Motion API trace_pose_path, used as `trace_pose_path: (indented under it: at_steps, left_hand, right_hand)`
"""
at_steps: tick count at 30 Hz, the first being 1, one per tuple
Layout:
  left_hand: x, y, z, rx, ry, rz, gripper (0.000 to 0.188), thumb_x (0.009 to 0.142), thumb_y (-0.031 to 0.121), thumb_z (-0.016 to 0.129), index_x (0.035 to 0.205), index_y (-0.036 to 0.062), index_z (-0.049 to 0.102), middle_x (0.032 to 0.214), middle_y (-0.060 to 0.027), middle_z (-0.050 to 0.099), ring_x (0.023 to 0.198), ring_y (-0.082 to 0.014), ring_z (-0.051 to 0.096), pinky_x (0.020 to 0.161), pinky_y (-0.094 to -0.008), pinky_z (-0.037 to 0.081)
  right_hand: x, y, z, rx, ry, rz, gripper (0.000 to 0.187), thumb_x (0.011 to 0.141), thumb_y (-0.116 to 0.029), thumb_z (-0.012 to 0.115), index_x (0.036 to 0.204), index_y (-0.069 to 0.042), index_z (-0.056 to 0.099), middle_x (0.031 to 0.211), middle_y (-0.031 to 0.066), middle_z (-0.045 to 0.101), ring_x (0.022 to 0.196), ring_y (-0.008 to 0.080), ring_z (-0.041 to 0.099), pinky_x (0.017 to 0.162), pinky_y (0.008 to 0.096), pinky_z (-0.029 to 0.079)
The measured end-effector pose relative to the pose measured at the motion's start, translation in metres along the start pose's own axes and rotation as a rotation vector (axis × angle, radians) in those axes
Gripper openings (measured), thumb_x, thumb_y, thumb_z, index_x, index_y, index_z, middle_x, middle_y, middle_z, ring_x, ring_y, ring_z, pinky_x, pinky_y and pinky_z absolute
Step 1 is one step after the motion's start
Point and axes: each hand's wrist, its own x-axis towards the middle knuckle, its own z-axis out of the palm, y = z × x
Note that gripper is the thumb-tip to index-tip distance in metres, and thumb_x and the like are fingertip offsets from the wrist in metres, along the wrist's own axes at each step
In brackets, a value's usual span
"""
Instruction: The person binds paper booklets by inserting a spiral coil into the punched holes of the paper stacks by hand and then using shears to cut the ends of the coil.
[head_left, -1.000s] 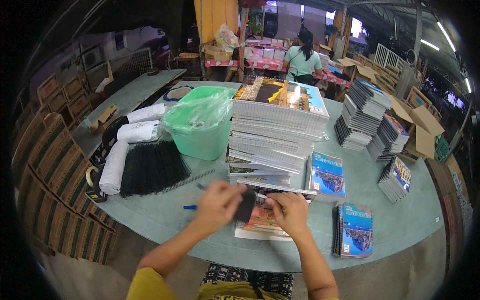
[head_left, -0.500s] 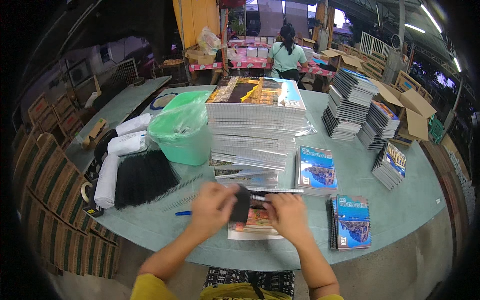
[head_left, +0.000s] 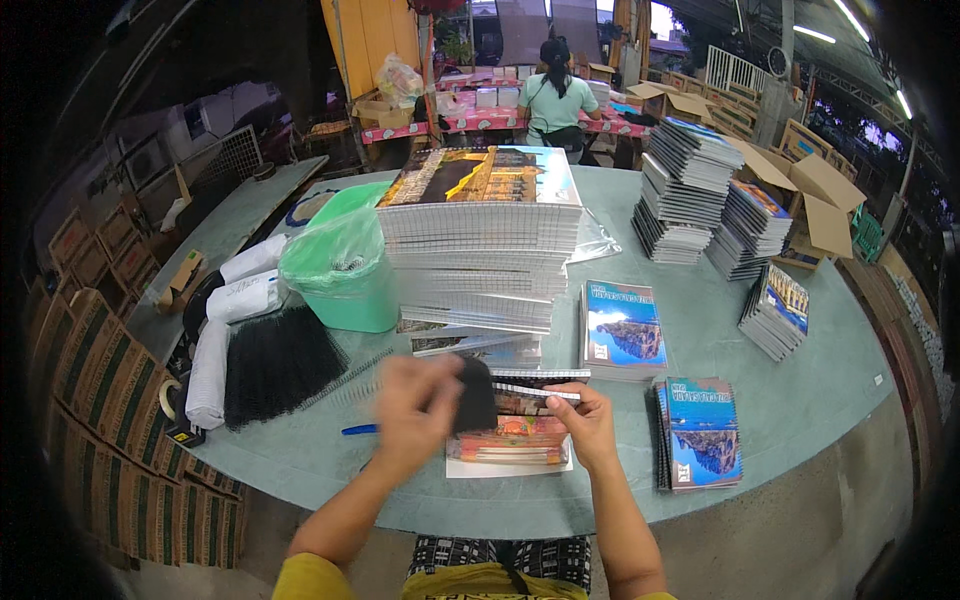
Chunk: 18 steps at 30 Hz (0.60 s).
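Note:
In front of me my right hand (head_left: 585,420) pinches the right end of a notebook (head_left: 535,392), its page edge showing white, with the thumb on top. My left hand (head_left: 415,405) is at the notebook's left end, smeared by motion, its fingers curled beside a dark flat piece (head_left: 476,396). Whether the fingers grip that piece is unclear. Below the hands lies a small stack of printed sheets or booklets (head_left: 510,445) on white paper. Directly behind rises a tall stack of notebooks (head_left: 480,240) with a picture on top.
Left are a green bin (head_left: 345,290) with a plastic bag, black binding coils (head_left: 280,360), white rolls (head_left: 208,375) and a blue pen (head_left: 359,430). Blue-covered notebooks (head_left: 703,440) lie at right, more stacks (head_left: 690,185) and open cartons (head_left: 825,205) farther back. A person (head_left: 556,100) sits at a far table.
The head view has shifted slightly. My left hand and the dark piece have moved a little up and left; my right hand keeps hold of the notebook's right end.

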Motion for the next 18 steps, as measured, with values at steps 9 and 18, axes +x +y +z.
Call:
trace_pose_path:
  at_steps: [9, 18]
  left_hand:
    - [-0.012, -0.003, 0.012, 0.024, -0.594, 0.055, 0.021, 0.074, 0.009, 0.069, 0.094, 0.0043, 0.067, 0.089, -0.0096, 0.058, 0.077, -0.0239, 0.057, 0.074, -0.0354, 0.047]
    - [-0.025, 0.010, 0.027, -0.058, -0.751, -0.001, 0.024, 0.075, 0.006, 0.067, 0.098, 0.0071, 0.066, 0.089, -0.0073, 0.057, 0.081, -0.0239, 0.056, 0.075, -0.0350, 0.048]
  right_hand:
    - [-0.003, -0.017, 0.012, 0.067, 0.038, 0.017, 0.016, 0.084, -0.009, 0.067, 0.096, 0.001, 0.064, 0.086, 0.0054, 0.065, 0.074, 0.0072, 0.060, 0.062, 0.0203, 0.051]
    - [-0.003, -0.011, -0.002, -0.083, -0.067, -0.007, 0.024, 0.090, -0.019, 0.059, 0.100, 0.003, 0.064, 0.089, 0.0048, 0.064, 0.078, 0.0080, 0.058, 0.071, 0.0221, 0.049]
